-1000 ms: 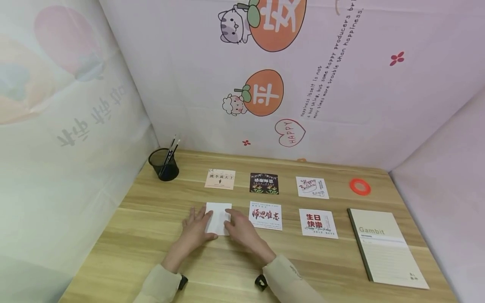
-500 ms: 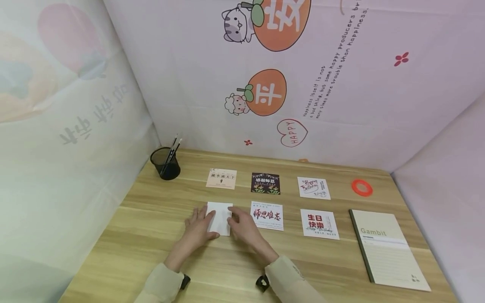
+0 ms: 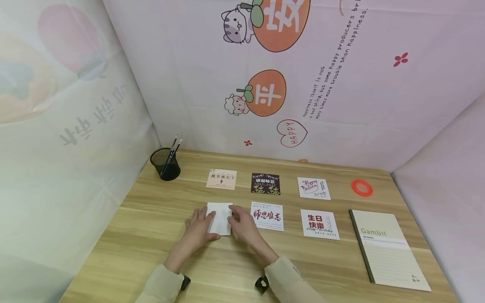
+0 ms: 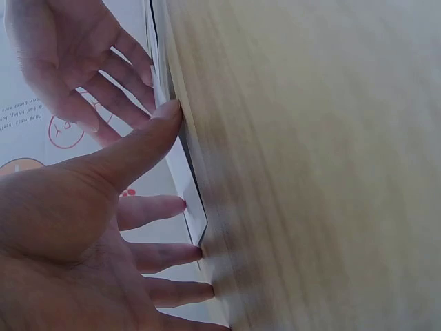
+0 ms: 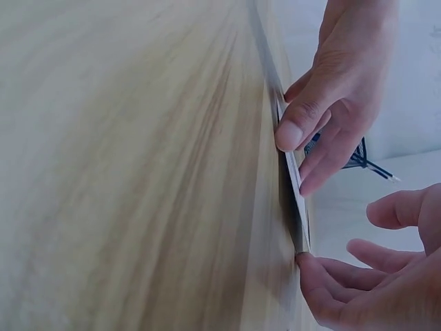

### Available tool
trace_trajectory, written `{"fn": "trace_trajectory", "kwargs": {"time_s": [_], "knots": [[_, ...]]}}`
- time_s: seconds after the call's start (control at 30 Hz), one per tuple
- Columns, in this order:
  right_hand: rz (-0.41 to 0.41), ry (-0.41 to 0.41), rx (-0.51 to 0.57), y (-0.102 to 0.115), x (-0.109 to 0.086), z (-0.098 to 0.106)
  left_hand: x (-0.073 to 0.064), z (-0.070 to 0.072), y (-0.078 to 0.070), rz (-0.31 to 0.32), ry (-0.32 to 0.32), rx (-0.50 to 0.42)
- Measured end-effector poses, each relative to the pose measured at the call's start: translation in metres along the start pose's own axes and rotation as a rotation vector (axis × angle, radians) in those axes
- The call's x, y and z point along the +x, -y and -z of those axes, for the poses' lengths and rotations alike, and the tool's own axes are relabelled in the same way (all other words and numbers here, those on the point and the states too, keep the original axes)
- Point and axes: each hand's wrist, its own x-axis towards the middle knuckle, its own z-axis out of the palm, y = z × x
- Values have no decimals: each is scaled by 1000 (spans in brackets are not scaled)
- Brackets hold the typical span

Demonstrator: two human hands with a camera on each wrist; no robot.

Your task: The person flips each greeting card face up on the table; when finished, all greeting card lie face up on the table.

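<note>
A small blank white card (image 3: pixel 220 219) lies on the wooden table in front of the person, between both hands. The left hand (image 3: pixel 196 229) rests over its left side, fingers spread; its thumb lies along the near edge and a fingertip presses the card's face. In the left wrist view the left thumb (image 4: pixel 141 148) reaches across the card's edge (image 4: pixel 180 172). The right hand (image 3: pixel 244 225) touches the card's right edge with its fingertips. The right wrist view has the right thumb (image 5: pixel 396 210) raised apart from the fingers (image 5: pixel 320 283), which meet the card's end.
Behind lie a cream card (image 3: pixel 221 179), a black card (image 3: pixel 266 184) and a birthday card (image 3: pixel 314 188). To the right are two red-lettered cards (image 3: pixel 267 216), an orange ring (image 3: pixel 361 187) and a notebook (image 3: pixel 390 250). A black mesh pen cup (image 3: pixel 165 164) stands at back left.
The right fingertips have drawn back slightly, from over the card to its right edge. The left hand stays on the card, and the head view has shifted a little.
</note>
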Motion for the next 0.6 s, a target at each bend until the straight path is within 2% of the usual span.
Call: {"fn": "trace_trajectory", "kwargs": {"time_s": [0.23, 0.6], "knots": [[8, -5, 55, -1, -1, 2, 0, -1, 1, 13, 7, 13], [31, -8, 117, -3, -4, 2, -2, 0, 0, -7, -8, 0]]}}
